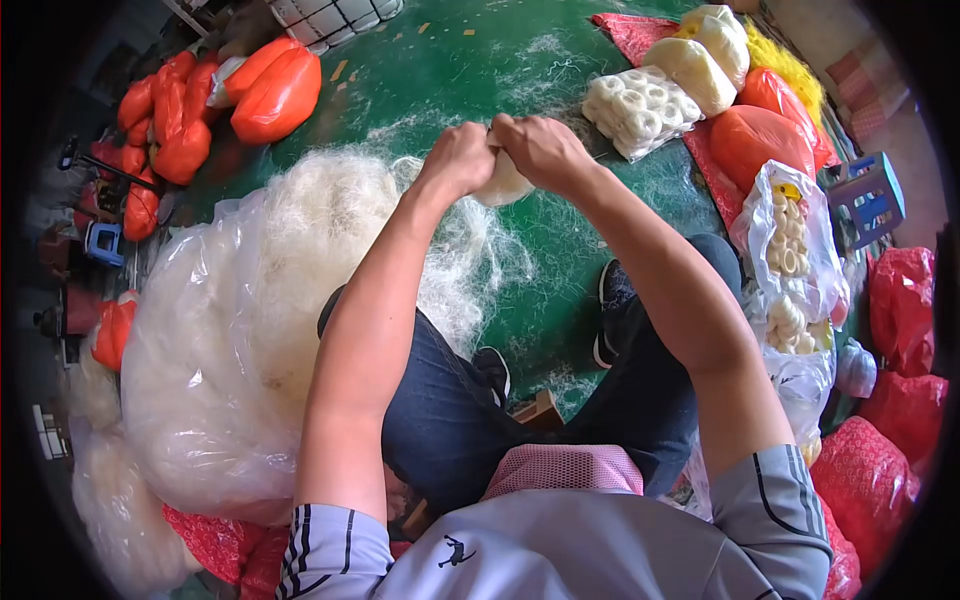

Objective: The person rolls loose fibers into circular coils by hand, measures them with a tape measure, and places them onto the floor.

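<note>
12 o'clock: pale bundle (503,186) pinched at the top, between curled fingers of left hand (463,158) and right hand (543,150); knuckles nearly together, exact fingertip hold hidden. Rounded lower part of bundle hanging just below, over green floor (560,240) strewn with loose strands.

9 o'clock: big clear plastic bag (180,370), stuffed with pale fibre (325,220), spilling out at the open side towards left forearm.

10 to 11: shiny orange bags (275,95), full and bulging, contents hidden. 11, at the edge: white container (335,18) with dark grid lines.

1 o'clock: clear packet (640,110) of white rings, in rows. Just beyond, tied whitish bags (692,75), rounded, beside yellow stringy stuff (787,65). 2 o'clock: more orange bags (762,142), on red sheet (712,165).

Between 2 and 3: open white plastic bag (765,215) with cream coils (788,235) inside; blue crate (868,200) with open slots nearby. 3 to 4: red patterned bags (860,490), full.

6 o'clock: small dark figure emblem (457,550) on grey shirt (560,550), dark stripes at sleeves.
</note>
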### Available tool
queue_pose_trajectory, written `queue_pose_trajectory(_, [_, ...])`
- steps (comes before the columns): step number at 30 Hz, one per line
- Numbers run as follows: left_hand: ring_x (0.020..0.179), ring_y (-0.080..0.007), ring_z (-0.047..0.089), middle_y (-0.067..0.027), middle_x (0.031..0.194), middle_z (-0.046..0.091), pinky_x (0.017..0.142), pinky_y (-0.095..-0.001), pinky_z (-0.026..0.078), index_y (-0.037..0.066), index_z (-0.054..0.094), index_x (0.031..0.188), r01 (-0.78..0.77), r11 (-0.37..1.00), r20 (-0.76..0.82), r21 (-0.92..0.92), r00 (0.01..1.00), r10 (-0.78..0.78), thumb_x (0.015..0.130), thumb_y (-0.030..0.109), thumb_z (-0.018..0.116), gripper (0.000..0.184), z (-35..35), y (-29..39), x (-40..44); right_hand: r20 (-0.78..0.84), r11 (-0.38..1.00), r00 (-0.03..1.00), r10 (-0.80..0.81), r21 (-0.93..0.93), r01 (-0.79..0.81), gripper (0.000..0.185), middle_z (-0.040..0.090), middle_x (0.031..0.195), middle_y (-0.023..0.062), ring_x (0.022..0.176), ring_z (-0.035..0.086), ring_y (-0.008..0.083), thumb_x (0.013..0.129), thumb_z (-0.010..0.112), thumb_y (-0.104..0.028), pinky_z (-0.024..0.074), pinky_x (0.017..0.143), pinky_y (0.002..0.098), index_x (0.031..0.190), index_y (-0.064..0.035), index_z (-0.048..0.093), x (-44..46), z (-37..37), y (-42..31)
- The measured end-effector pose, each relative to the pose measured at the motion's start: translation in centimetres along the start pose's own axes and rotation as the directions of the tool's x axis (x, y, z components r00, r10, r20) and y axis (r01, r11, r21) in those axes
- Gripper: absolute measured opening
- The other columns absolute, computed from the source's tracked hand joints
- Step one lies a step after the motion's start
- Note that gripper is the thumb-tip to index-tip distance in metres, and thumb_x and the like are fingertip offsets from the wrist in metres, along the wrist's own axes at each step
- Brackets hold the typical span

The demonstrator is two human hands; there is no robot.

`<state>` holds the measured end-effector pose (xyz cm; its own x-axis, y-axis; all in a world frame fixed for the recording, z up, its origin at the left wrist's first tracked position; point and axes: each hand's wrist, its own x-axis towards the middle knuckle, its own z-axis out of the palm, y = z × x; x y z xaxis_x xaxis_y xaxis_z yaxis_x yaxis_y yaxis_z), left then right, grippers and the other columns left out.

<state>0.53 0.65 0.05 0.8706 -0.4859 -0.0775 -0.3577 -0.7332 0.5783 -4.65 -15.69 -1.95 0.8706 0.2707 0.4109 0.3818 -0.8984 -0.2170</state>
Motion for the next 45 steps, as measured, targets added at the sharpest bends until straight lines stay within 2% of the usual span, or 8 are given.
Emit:
queue_pose_trajectory(8, [0.108,-0.0468,0.067,-0.0314,0.110,0.070,0.090,-0.0515,0.053,-0.002,0.069,0.109,-0.105,0.984,-0.090,0.141,0.989,0.118,0.093,0.019,0.052,0.031,0.6,0.8,-1.1,0.125,0.996,0.991,0.044,-0.080,-0.034,0.014,0.069,0.077,0.0198,0.075,0.071,0.0407,0.095,0.055,-0.016,0.0557,0.068,0.0506,0.096,-0.0031,0.061,0.3,-0.6,-1.1])
queue_pose_trajectory(12, [0.104,-0.0481,0.068,-0.0359,0.105,0.068,0.091,-0.0522,0.055,-0.006,0.069,0.106,-0.155,0.978,-0.045,0.137,0.986,0.162,0.092,0.013,0.050,0.030,-1.0,1.8,-1.7,0.001,0.997,0.997,0.075,-0.024,-0.075,0.016,0.069,0.075,0.0196,0.077,0.071,0.0399,0.095,0.054,-0.016,0.0561,0.069,0.0498,0.093,-0.0038,0.064,0.2,-0.6,-1.2])
queue_pose_trajectory(19, [0.109,-0.0481,0.066,-0.0321,0.108,0.069,0.091,-0.0522,0.053,-0.002,0.071,0.106,-0.124,0.988,-0.022,0.093,0.992,0.127,0.097,0.023,0.050,0.033,0.1,0.7,-1.0,0.072,0.980,0.996,-0.049,-0.189,0.062,0.012,0.070,0.074,0.0145,0.072,0.071,0.0362,0.092,0.057,-0.016,0.0524,0.078,0.0493,0.089,-0.0066,0.064,0.3,-0.1,-0.8])
queue_pose_trajectory(24, [0.106,-0.0475,0.068,-0.0323,0.107,0.070,0.093,-0.0518,0.055,-0.004,0.071,0.104,-0.051,0.999,0.022,-0.012,0.998,0.051,0.091,0.015,0.052,0.029,-0.9,1.0,-1.1,-0.023,0.995,1.000,0.018,-0.097,-0.020,0.013,0.073,0.074,0.0124,0.070,0.072,0.0304,0.091,0.058,-0.016,0.0504,0.080,0.0435,0.086,-0.0073,0.068,0.1,0.1,-0.9])
queue_pose_trajectory(27, [0.111,-0.0467,0.066,-0.0306,0.111,0.070,0.093,-0.0520,0.052,0.000,0.070,0.114,-0.050,0.999,0.000,0.020,0.999,0.050,0.099,0.025,0.051,0.035,-0.8,0.4,-0.7,0.121,0.992,0.986,0.117,-0.053,-0.112,0.014,0.073,0.074,0.0129,0.071,0.072,0.0309,0.092,0.058,-0.016,0.0502,0.082,0.0437,0.087,-0.0064,0.067,0.2,-0.6,-0.6])
queue_pose_trajectory(30, [0.111,-0.0466,0.067,-0.0310,0.111,0.070,0.092,-0.0523,0.052,-0.001,0.070,0.111,-0.107,0.979,-0.001,0.172,0.994,0.109,0.098,0.022,0.050,0.033,0.1,0.5,-1.3,0.129,0.972,0.990,-0.049,-0.222,0.076,0.013,0.073,0.075,0.0138,0.071,0.072,0.0307,0.092,0.058,-0.015,0.0518,0.080,0.0427,0.089,-0.0062,0.067,0.2,-0.3,-1.3])
queue_pose_trajectory(38, [0.107,-0.0473,0.068,-0.0314,0.108,0.070,0.090,-0.0511,0.053,0.000,0.072,0.108,-0.055,0.998,0.002,0.043,0.999,0.055,0.098,0.025,0.051,0.035,-0.8,0.0,-0.5,0.054,0.999,0.998,0.024,-0.039,-0.022,0.017,0.072,0.077,0.0177,0.073,0.073,0.0370,0.093,0.057,-0.016,0.0577,0.063,0.0490,0.087,-0.0035,0.067,0.1,0.3,0.2])
queue_pose_trajectory(45, [0.108,-0.0478,0.067,-0.0333,0.106,0.069,0.092,-0.0507,0.054,-0.003,0.072,0.105,-0.090,0.995,0.010,0.046,0.996,0.089,0.093,0.023,0.054,0.034,-0.7,0.2,-0.8,-0.016,1.000,1.000,-0.005,-0.017,0.005,0.013,0.069,0.076,0.0197,0.074,0.070,0.0407,0.091,0.058,-0.014,0.0549,0.066,0.0496,0.087,-0.0027,0.063,0.2,0.2,-0.9])
